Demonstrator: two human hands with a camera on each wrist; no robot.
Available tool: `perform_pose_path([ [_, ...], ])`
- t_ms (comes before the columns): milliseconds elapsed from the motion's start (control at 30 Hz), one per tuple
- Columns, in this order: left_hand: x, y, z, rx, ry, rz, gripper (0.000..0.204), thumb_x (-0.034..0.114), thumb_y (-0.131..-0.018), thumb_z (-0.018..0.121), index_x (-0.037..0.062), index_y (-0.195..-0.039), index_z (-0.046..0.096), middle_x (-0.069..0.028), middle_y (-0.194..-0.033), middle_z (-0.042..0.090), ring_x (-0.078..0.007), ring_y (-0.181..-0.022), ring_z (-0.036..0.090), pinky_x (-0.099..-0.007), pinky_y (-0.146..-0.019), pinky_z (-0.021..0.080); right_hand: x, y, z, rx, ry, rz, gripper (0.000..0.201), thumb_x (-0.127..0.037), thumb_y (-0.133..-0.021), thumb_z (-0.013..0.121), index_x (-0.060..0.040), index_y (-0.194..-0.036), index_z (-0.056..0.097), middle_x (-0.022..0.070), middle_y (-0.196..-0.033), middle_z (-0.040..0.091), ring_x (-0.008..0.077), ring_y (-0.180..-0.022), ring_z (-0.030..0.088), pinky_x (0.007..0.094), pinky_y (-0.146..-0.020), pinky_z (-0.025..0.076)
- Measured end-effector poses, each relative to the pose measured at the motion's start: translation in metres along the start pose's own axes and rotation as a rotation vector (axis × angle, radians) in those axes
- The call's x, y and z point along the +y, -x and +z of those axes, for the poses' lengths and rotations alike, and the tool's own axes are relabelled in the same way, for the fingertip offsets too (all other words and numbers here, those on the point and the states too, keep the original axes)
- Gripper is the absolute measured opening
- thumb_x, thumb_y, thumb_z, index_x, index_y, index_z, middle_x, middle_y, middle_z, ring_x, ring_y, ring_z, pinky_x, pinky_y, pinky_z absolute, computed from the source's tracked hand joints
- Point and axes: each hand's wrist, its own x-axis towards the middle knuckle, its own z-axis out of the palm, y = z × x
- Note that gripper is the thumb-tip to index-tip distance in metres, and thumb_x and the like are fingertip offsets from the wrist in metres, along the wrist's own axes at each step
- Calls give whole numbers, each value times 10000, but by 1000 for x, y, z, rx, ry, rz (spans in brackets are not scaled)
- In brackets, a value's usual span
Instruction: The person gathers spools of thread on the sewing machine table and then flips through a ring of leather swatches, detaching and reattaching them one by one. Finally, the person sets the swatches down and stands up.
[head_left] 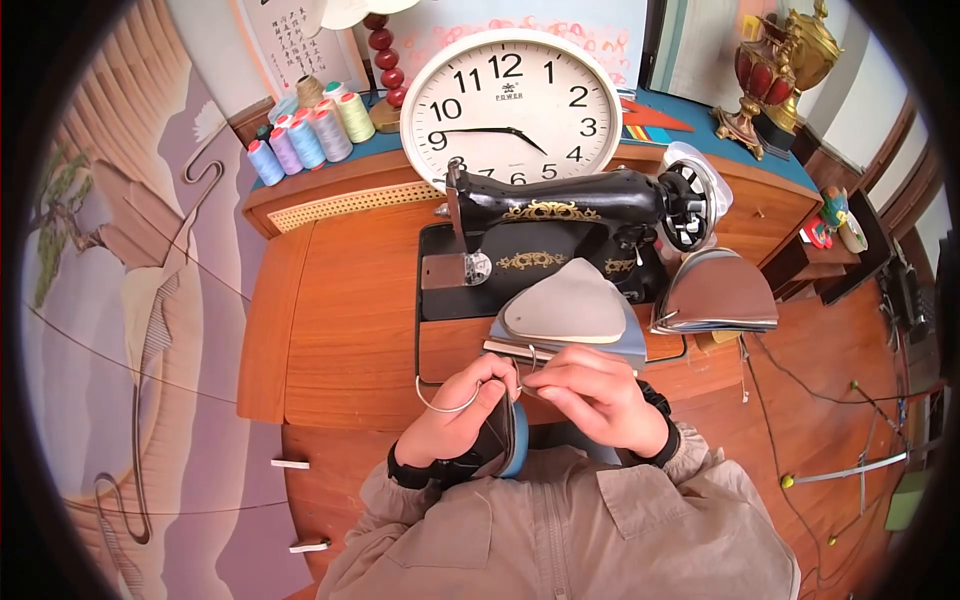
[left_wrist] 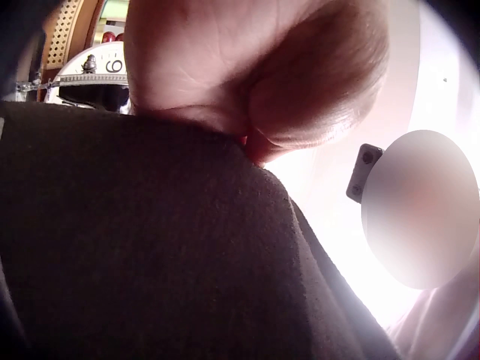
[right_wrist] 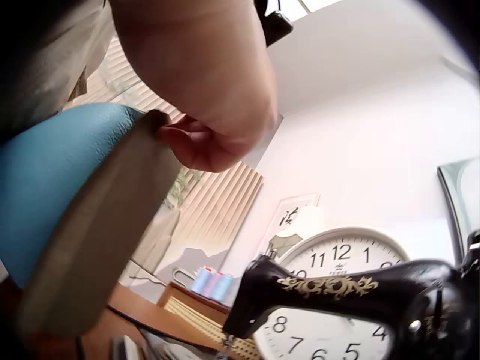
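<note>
My left hand (head_left: 462, 402) grips an upright leather piece (head_left: 519, 440), blue on one side with dark grey layers beside it. A thin pale cord (head_left: 440, 408) curves in a loop around the outside of this hand. Close against the leather's top edge, my right hand (head_left: 600, 398) pinches with thumb and forefinger where the cord bends up. In the right wrist view, the right fingers (right_wrist: 199, 146) meet the corner of the blue leather and its grey-brown strip (right_wrist: 112, 217). The dark panel (left_wrist: 135, 232) fills much of the left wrist view, under the palm.
Beyond the hands, a black sewing machine (head_left: 560, 215) stands on the wooden table (head_left: 350, 330). In front of it lie grey and blue leather pieces (head_left: 565, 305), with a brown stack (head_left: 718, 290) to the right. Thread spools (head_left: 325, 130) and a white clock (head_left: 510, 110) stand behind.
</note>
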Motion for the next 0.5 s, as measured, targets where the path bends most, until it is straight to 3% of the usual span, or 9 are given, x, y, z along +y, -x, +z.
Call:
perform_pose_path([
  [33, -1, 1, -1, 1, 3, 3, 259, 253, -1049, 382, 39, -957, 495, -30, -884, 513, -114, -850, 484, -278, -826, 402, -2, 2, 2, -22, -121, 78, 136, -52, -922, 610, -8, -1034, 673, 88, -881, 634, 197, -725, 626, 288, -662, 495],
  [67, -1, 2, -2, 7, 5, 5, 256, 258, -1048, 384, 42, -962, 491, -29, -872, 512, -111, -842, 480, -277, -820, 401, -2, 9, 10, 50, -380, 317, 163, -101, -961, 586, 3, -1073, 643, 56, -902, 651, 119, -784, 619, 253, -700, 491],
  [100, -2, 4, -3, 13, 8, 7, 254, 263, -1047, 387, 44, -966, 487, -27, -860, 511, -108, -835, 476, -277, -814, 399, -1, 8, 12, 48, -377, 318, 163, -101, -961, 586, 3, -1073, 643, 56, -902, 651, 119, -784, 619, 253, -700, 491],
  [167, -5, 6, -4, -2, 15, 22, 256, 268, -1045, 389, 41, -976, 484, -37, -892, 509, -114, -839, 476, -276, -810, 397, -1, 2, 17, -4, -498, 500, 185, -95, -973, 569, 13, -1116, 615, 24, -909, 646, 85, -852, 613, 245, -752, 500],
  [233, -6, 9, -5, -15, 22, 38, 258, 273, -1044, 392, 37, -986, 480, -47, -924, 508, -119, -842, 475, -276, -807, 395, 3, 5, 27, 18, -624, 515, 160, -94, -959, 597, 6, -1081, 625, 28, -905, 648, 70, -813, 601, 228, -725, 493],
  [333, -4, 9, 1, 117, 29, 79, 281, 293, -1040, 398, 26, -1024, 482, -68, -1016, 491, -131, -877, 473, -287, -815, 396, 6, 4, 33, 33, -751, 475, 134, -88, -948, 614, -2, -1050, 625, 28, -908, 653, 57, -780, 586, 207, -686, 476],
  [433, 3, 3, -2, 182, 136, 116, 188, 173, -1024, 426, 16, -1101, 496, -74, -1133, 452, -177, -944, 474, -301, -876, 385, 0, -2, 34, 24, -749, 548, 86, -85, -945, 619, -8, -981, 631, 31, -904, 650, 48, -759, 572, 192, -653, 455],
  [500, 3, 0, -6, 111, -94, 203, 336, 336, -1034, 406, 15, -1075, 495, -72, -1030, 474, -166, -909, 470, -308, -841, 386, 0, -3, 35, 70, -665, 520, 94, -75, -943, 623, 10, -976, 645, 21, -890, 654, 50, -787, 581, 197, -703, 471],
])
